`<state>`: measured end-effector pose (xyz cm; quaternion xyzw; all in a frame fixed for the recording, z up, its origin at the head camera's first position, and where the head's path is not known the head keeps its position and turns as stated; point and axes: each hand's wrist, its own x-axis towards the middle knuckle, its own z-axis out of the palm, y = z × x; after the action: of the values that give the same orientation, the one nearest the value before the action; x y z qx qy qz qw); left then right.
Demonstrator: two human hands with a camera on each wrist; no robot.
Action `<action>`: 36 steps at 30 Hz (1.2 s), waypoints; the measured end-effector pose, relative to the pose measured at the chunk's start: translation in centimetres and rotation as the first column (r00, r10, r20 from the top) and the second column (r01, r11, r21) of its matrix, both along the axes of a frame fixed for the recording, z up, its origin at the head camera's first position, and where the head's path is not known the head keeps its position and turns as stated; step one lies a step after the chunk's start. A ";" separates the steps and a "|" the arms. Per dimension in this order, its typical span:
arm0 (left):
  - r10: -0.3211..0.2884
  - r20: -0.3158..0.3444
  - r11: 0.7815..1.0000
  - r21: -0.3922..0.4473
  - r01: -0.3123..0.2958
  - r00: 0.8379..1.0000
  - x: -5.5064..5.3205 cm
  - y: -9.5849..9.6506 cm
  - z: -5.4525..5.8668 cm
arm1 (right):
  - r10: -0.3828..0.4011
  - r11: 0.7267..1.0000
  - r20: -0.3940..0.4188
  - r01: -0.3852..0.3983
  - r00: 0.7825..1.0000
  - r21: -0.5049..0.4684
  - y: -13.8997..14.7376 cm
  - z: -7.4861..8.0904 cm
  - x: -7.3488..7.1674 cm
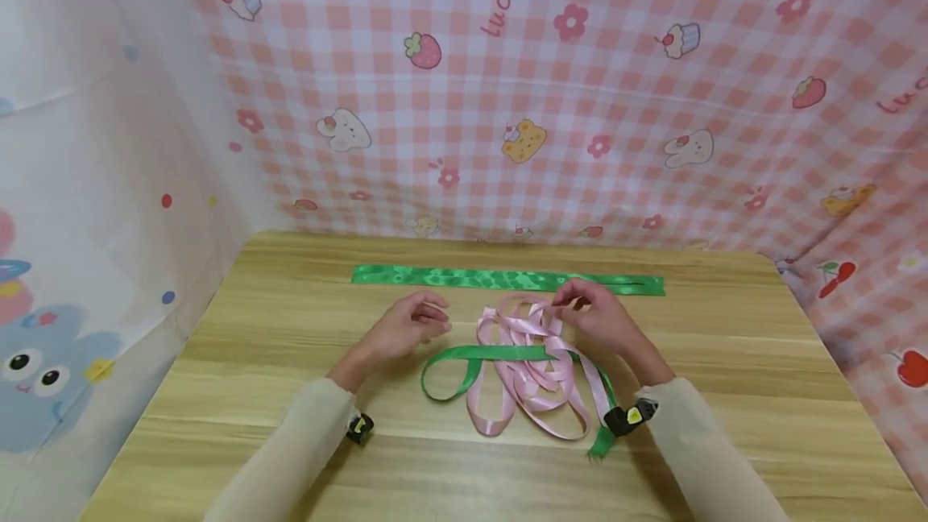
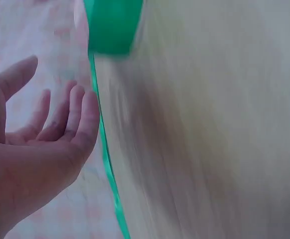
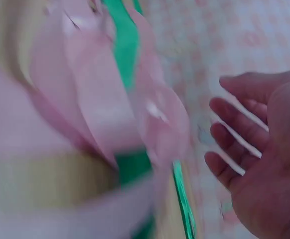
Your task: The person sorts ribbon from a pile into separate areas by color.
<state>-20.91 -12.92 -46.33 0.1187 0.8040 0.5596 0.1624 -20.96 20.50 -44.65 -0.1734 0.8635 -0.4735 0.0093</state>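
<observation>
A loose heap of pink satin ribbon (image 1: 490, 425) lies at the middle of the wooden table, with a green ribbon (image 1: 449, 354) running across and through it. To the heap's left, my left hand (image 1: 406, 327) hovers with relaxed, slightly bent fingers and holds nothing. My right hand (image 1: 598, 314) is at the heap's upper right, close to the pink loops. In the right wrist view, the right hand (image 3: 269, 144) has its fingers loosely spread, apart from the pink ribbon (image 3: 102, 109). The left wrist view shows a blurred green loop (image 2: 115, 25) beyond the left hand (image 2: 45, 134).
A flat green ribbon strip (image 1: 464, 277) stretches along the back of the wooden table (image 1: 239, 433). Behind it hangs a pink checked cloth (image 1: 464, 103). A white printed cloth (image 1: 109, 184) hangs at the left side. The green ribbon's frayed end (image 1: 602, 445) lies below the right wrist.
</observation>
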 end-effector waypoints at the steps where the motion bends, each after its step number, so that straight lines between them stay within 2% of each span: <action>1: -0.040 0.014 0.999 0.003 0.040 0.999 0.4 0.6 0.0 | 0.039 0.999 0.021 -0.039 0.999 -0.003 -0.7 -0.1 0.1; 3: -0.107 0.026 0.994 0.004 0.107 0.994 1.0 1.5 -0.1 | 0.120 0.993 0.048 -0.120 0.992 -0.010 -1.5 -1.3 -0.2; 5: -0.147 0.038 0.989 -0.005 0.147 0.988 1.5 2.2 -0.3 | 0.185 0.983 0.066 -0.185 0.981 -0.008 -2.5 -1.5 -0.2; 8: -0.168 0.056 0.986 -0.012 0.169 0.984 2.0 2.8 -0.9 | 0.247 0.969 0.065 -0.248 0.967 0.008 -3.5 -2.2 -0.6; 11: -0.184 0.056 0.982 -0.029 0.186 0.981 2.5 3.1 -1.5 | 0.271 0.962 0.101 -0.273 0.957 0.008 -3.7 -3.0 -0.6; 14: -0.206 0.015 0.977 -0.062 0.206 0.978 2.9 3.3 -1.8 | 0.318 0.948 0.148 -0.318 0.936 -0.024 -3.6 -3.7 0.1; 17: -0.218 -0.021 0.972 -0.096 0.215 0.976 3.3 3.3 -1.7 | 0.389 0.921 0.163 -0.386 0.907 -0.046 -3.6 -4.1 1.2; 20: -0.232 -0.027 0.968 -0.103 0.228 0.972 3.6 3.4 -1.5 | 0.454 0.891 0.165 -0.450 0.876 -0.062 -3.8 -4.1 2.4; 22: -0.243 -0.020 0.967 -0.079 0.241 0.970 3.8 3.5 -1.4 | 0.479 0.877 0.162 -0.475 0.862 -0.065 -4.0 -4.1 3.0; 24: -0.252 0.006 0.967 -0.029 0.252 0.968 3.9 3.5 -1.3 | 0.485 0.874 0.158 -0.482 0.860 -0.062 -4.2 -4.1 3.4; 30: -0.263 0.093 0.959 0.131 0.251 0.960 3.9 3.3 -0.5 | 0.457 0.889 0.173 -0.448 0.872 -0.094 -4.2 -3.9 3.9; 34: -0.307 0.100 0.943 0.168 0.288 0.947 3.8 2.6 1.4 | 0.463 0.885 0.170 -0.440 0.870 -0.155 -3.9 -2.7 3.8; 36: -0.329 0.070 0.936 0.158 0.315 0.942 3.7 2.1 2.8 | 0.451 0.890 0.171 -0.427 0.876 -0.162 -3.7 -1.7 3.8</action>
<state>-17.21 -10.81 -43.57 0.2336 0.7221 0.5874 0.2810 -17.14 16.81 -46.31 -0.3159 0.7661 -0.5248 0.1946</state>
